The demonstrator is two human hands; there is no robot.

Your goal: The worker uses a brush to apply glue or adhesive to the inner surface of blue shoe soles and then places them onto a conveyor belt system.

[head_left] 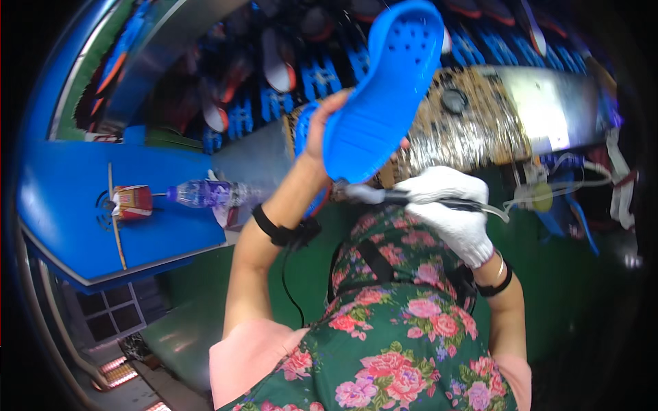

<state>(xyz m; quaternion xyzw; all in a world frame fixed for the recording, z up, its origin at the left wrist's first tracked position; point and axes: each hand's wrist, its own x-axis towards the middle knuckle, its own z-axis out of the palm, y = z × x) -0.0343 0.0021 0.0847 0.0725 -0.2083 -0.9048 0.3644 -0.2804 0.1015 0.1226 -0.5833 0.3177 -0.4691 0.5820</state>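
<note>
My bare left hand (321, 127) grips the edge of a blue foam shoe piece (380, 103), holding it up and tilted. The piece is long and sole-shaped, with a cluster of holes at its far end and ridges across the nearer part. In a white glove, my right hand (449, 205) is closed round a dark-handled tool (397, 196). A pale, blurred tip points left from it, just below the shoe piece's near end; whether they touch I cannot tell. A thin pale tube or cord (497, 212) comes out by the glove.
Ahead is a bench pad (473, 130) wrapped in brown, shiny tape, bearing a dark round object (454, 101). Racks of shoes (277, 65) line the far side. On the left, a blue table (62, 198) holds a red carton (132, 202) and a plastic bottle (202, 193). Tubes (569, 178) hang at right.
</note>
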